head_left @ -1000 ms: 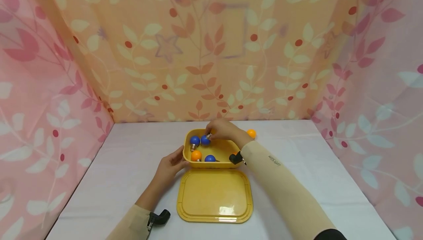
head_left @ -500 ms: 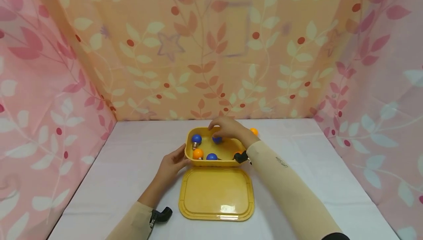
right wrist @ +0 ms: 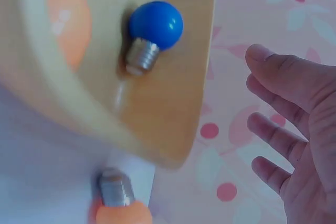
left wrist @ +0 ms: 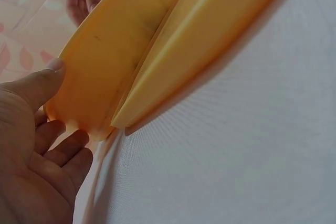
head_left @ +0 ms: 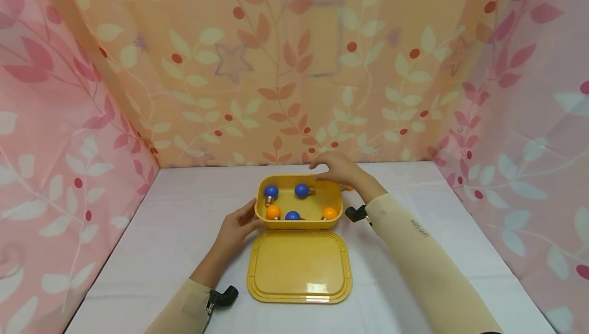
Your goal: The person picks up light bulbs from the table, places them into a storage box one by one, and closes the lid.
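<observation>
A yellow box (head_left: 299,225) without its lid holds toy light bulbs with silver screw bases. Inside are a blue bulb (head_left: 271,191) at back left, another blue bulb (head_left: 301,190) near the middle, and a third blue bulb (head_left: 292,215) at the front wall. An orange bulb (head_left: 273,212) lies at front left, a second orange bulb (head_left: 329,213) at front right. My left hand (head_left: 235,227) rests its thumb and fingers against the box's left end. Above the back right rim, my right hand (head_left: 341,169) holds nothing, fingers spread and slightly bent.
The yellow lid (head_left: 299,267) lies flat just in front of the box. Outside the box's right end, an orange bulb (right wrist: 123,213) lies on the white cloth (head_left: 175,231). Patterned fabric walls (head_left: 257,119) stand behind and at both sides.
My right hand first held a blue bulb at the back left, carried it toward the middle and released it there. It then rose to the right. The left hand stayed at the box.
</observation>
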The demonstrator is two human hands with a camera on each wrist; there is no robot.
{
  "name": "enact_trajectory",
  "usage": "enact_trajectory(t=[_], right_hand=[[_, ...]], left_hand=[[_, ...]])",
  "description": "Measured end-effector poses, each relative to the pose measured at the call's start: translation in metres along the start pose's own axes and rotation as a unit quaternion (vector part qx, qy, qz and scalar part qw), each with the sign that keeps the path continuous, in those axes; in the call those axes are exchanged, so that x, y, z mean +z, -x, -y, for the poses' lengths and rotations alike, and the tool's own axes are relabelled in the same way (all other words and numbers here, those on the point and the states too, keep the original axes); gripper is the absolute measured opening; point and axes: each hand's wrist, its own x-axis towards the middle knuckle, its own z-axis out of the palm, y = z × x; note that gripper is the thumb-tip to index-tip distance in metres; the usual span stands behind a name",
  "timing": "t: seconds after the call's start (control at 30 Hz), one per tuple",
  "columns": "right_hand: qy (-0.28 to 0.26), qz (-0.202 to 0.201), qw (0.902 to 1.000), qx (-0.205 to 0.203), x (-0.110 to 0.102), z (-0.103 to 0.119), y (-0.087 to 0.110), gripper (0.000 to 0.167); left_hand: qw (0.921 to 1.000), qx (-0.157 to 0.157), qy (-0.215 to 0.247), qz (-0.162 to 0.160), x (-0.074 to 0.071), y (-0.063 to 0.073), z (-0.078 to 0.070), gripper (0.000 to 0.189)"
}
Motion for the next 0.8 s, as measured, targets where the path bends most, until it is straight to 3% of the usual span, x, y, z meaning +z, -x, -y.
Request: enact_trajectory(t=[0.23, 0.5, 0.8], right_hand=[[0.001, -0.014, 0.9995, 0.027, -0.008, -0.015, 0.014, 0.028], [-0.026, -0.030, 0.9974, 0.061, -0.010, -0.032, 0.031, 0.029], [-0.042, -0.042, 0.9938, 0.094, -0.008, -0.055, 0.044, 0.033]], left_hand=[[0.9998, -0.017, 0.009, 0.003, 0.000, 0.000, -0.001, 0.076], [1.0000, 0.001, 0.006, -0.001, 0.002, 0.000, -0.003, 0.075], [0.9999, -0.005, -0.004, -0.010, 0.003, 0.002, -0.003, 0.074]])
